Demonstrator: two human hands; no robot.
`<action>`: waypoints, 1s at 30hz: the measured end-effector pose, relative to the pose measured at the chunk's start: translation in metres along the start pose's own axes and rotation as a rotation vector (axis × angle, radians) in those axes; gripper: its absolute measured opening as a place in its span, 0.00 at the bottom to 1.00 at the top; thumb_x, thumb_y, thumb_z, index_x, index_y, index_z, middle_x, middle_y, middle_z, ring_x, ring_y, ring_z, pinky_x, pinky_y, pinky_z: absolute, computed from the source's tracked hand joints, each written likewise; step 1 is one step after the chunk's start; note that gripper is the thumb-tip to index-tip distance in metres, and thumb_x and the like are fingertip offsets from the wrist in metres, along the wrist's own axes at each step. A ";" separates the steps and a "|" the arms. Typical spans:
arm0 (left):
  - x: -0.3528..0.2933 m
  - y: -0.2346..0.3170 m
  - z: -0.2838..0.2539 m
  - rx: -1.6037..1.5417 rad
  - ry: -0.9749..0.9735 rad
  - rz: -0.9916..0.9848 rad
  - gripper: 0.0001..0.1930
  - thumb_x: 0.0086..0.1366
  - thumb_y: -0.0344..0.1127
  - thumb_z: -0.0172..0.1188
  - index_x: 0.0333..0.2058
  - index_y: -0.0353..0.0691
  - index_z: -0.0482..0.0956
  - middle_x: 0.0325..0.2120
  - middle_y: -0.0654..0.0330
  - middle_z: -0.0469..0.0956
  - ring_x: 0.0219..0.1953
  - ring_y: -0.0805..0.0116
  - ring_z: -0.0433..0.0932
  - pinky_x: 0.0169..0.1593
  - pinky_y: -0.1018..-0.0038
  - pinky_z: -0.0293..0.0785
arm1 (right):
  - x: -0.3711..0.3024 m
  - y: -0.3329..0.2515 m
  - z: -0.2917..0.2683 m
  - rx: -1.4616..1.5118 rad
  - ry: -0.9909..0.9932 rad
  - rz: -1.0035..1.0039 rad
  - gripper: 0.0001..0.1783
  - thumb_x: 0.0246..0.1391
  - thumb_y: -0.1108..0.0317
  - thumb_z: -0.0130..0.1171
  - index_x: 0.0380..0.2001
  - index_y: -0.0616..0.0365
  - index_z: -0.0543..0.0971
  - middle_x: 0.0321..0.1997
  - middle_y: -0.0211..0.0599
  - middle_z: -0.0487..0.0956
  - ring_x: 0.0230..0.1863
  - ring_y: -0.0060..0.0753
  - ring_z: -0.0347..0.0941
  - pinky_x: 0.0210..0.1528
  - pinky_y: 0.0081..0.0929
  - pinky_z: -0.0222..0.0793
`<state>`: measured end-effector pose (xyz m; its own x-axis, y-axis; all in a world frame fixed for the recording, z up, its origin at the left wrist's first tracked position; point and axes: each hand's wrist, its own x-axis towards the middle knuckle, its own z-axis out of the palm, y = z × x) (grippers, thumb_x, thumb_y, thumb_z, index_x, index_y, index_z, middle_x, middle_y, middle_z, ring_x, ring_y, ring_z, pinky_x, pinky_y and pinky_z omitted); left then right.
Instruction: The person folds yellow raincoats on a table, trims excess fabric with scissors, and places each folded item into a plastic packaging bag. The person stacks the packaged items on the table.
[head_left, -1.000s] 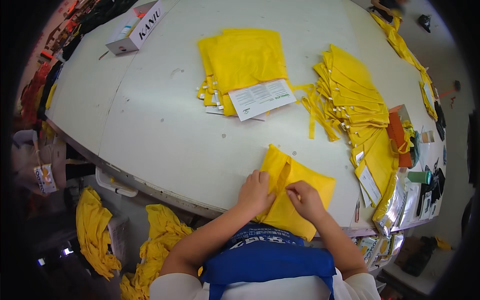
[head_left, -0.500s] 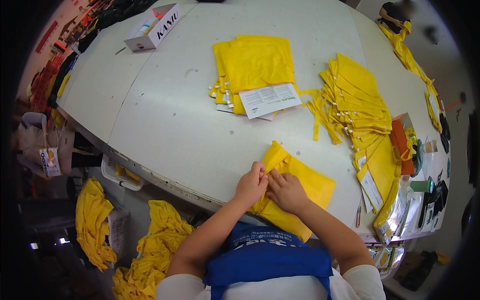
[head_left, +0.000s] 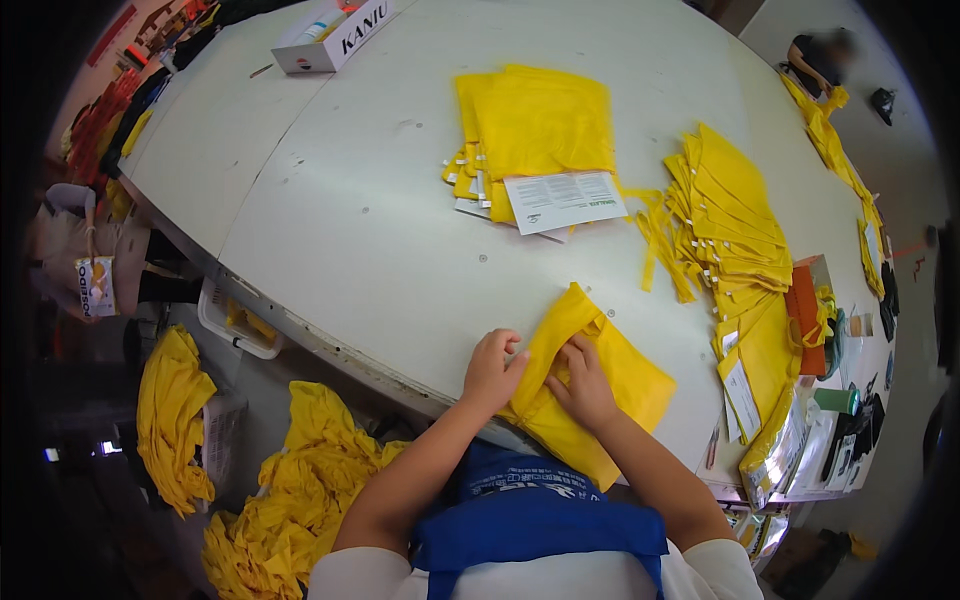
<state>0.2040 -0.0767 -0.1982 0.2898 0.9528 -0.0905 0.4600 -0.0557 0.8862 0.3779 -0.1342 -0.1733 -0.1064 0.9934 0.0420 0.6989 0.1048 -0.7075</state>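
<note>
A folded yellow fabric piece (head_left: 625,375) lies at the table's near edge in front of me, with a folded-over band along its left side. At that band's left edge is my left hand (head_left: 492,370), its fingers loosely bent and apart and the thumb beside the cloth. My right hand (head_left: 585,385) rests on the piece with thumb and fingers spread, the fingertips partly hidden at the fold. Beyond lies a stack of folded yellow pieces (head_left: 545,120) with a white printed card (head_left: 565,200) on its front edge. To the right, more yellow pieces (head_left: 735,205) are fanned out.
Near the right edge are an orange box (head_left: 803,305), a green cylinder (head_left: 836,400) and clear plastic packages (head_left: 775,460). A white box (head_left: 335,40) stands far left. Yellow cloth heaps (head_left: 290,510) lie below the table's left side. Other people (head_left: 815,65) are at the far right and left.
My left fingers have loosened from the cloth edge and moved slightly left. My right hand has turned, its fingers now bent at the fold. The whole view has shifted a little.
</note>
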 end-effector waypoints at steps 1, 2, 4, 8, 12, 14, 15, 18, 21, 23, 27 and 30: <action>-0.010 -0.012 0.001 -0.008 -0.020 -0.064 0.16 0.60 0.37 0.58 0.43 0.35 0.71 0.34 0.51 0.74 0.38 0.58 0.75 0.42 0.68 0.72 | -0.004 0.004 0.004 -0.013 0.050 -0.024 0.23 0.45 0.65 0.63 0.45 0.62 0.73 0.56 0.49 0.67 0.59 0.56 0.61 0.62 0.44 0.56; -0.020 -0.022 0.003 -0.017 -0.041 -0.131 0.17 0.60 0.36 0.58 0.45 0.35 0.71 0.36 0.51 0.75 0.39 0.59 0.76 0.43 0.69 0.72 | -0.003 0.002 0.003 -0.108 0.006 -0.096 0.23 0.46 0.63 0.62 0.45 0.62 0.74 0.56 0.47 0.67 0.59 0.56 0.60 0.62 0.46 0.55; -0.028 -0.033 0.003 -0.114 -0.117 -0.251 0.19 0.60 0.37 0.58 0.47 0.33 0.70 0.40 0.49 0.74 0.42 0.58 0.75 0.46 0.69 0.72 | 0.001 -0.003 0.000 -0.298 -0.078 -0.240 0.22 0.48 0.60 0.60 0.46 0.60 0.75 0.57 0.45 0.68 0.61 0.56 0.59 0.63 0.49 0.53; -0.029 -0.035 0.003 -0.078 -0.226 -0.260 0.24 0.61 0.42 0.57 0.51 0.31 0.68 0.46 0.44 0.73 0.48 0.51 0.73 0.52 0.65 0.69 | 0.009 -0.008 0.014 -0.566 -0.182 -0.207 0.24 0.51 0.53 0.54 0.47 0.56 0.77 0.57 0.42 0.70 0.62 0.56 0.58 0.65 0.53 0.47; -0.020 -0.027 -0.001 0.040 -0.281 -0.214 0.28 0.59 0.46 0.58 0.52 0.33 0.66 0.48 0.42 0.71 0.52 0.46 0.69 0.55 0.61 0.66 | 0.015 -0.007 0.020 -0.598 -0.257 -0.153 0.26 0.51 0.50 0.51 0.47 0.56 0.76 0.57 0.43 0.71 0.63 0.56 0.57 0.66 0.53 0.45; -0.015 -0.021 -0.002 0.081 -0.291 -0.216 0.29 0.57 0.45 0.60 0.52 0.33 0.67 0.45 0.43 0.73 0.49 0.46 0.71 0.53 0.62 0.68 | 0.014 -0.008 0.016 -0.546 -0.239 -0.154 0.25 0.51 0.52 0.52 0.47 0.57 0.76 0.56 0.43 0.71 0.62 0.56 0.57 0.66 0.52 0.45; -0.012 -0.019 -0.003 0.102 -0.298 -0.216 0.29 0.56 0.45 0.60 0.52 0.33 0.67 0.44 0.43 0.73 0.48 0.46 0.72 0.52 0.62 0.69 | 0.013 -0.009 0.012 -0.518 -0.218 -0.159 0.25 0.50 0.53 0.53 0.47 0.57 0.76 0.56 0.44 0.71 0.62 0.56 0.58 0.65 0.52 0.46; 0.007 -0.009 -0.014 -0.415 -0.582 -0.449 0.25 0.55 0.38 0.62 0.49 0.32 0.69 0.41 0.46 0.75 0.44 0.54 0.76 0.47 0.68 0.71 | 0.013 -0.016 -0.010 -0.357 -0.176 -0.195 0.23 0.48 0.58 0.57 0.46 0.58 0.75 0.55 0.45 0.70 0.61 0.56 0.59 0.64 0.50 0.48; 0.017 0.046 -0.036 -0.360 -0.562 -0.155 0.21 0.55 0.35 0.60 0.46 0.33 0.70 0.35 0.48 0.77 0.38 0.57 0.78 0.43 0.70 0.73 | 0.007 -0.039 -0.054 -0.304 -0.054 -0.254 0.23 0.44 0.63 0.61 0.46 0.59 0.75 0.53 0.46 0.71 0.58 0.57 0.61 0.62 0.49 0.53; 0.024 0.122 -0.073 -0.163 -0.618 -0.027 0.19 0.54 0.34 0.60 0.43 0.34 0.70 0.34 0.50 0.77 0.37 0.56 0.77 0.41 0.69 0.73 | -0.002 -0.050 -0.086 -0.301 0.076 -0.292 0.25 0.41 0.66 0.63 0.46 0.59 0.75 0.52 0.48 0.72 0.56 0.58 0.64 0.60 0.49 0.56; -0.003 0.208 -0.103 0.287 -0.291 0.753 0.18 0.50 0.32 0.59 0.42 0.40 0.72 0.42 0.54 0.75 0.44 0.59 0.76 0.40 0.66 0.72 | -0.047 -0.068 -0.128 -0.298 0.287 -0.375 0.30 0.34 0.74 0.59 0.48 0.61 0.75 0.53 0.50 0.73 0.55 0.60 0.67 0.61 0.50 0.57; -0.025 0.213 -0.082 0.459 0.006 0.997 0.14 0.52 0.32 0.56 0.40 0.41 0.74 0.44 0.55 0.75 0.44 0.60 0.75 0.42 0.65 0.72 | -0.099 -0.053 -0.088 0.249 0.536 -0.070 0.34 0.41 0.75 0.55 0.57 0.60 0.66 0.59 0.46 0.68 0.62 0.51 0.62 0.66 0.46 0.49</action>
<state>0.2254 -0.0877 0.0299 0.7016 0.4195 0.5760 0.2904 -0.9065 0.3064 0.4138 -0.2342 -0.0775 0.2710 0.8761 0.3988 0.5097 0.2208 -0.8315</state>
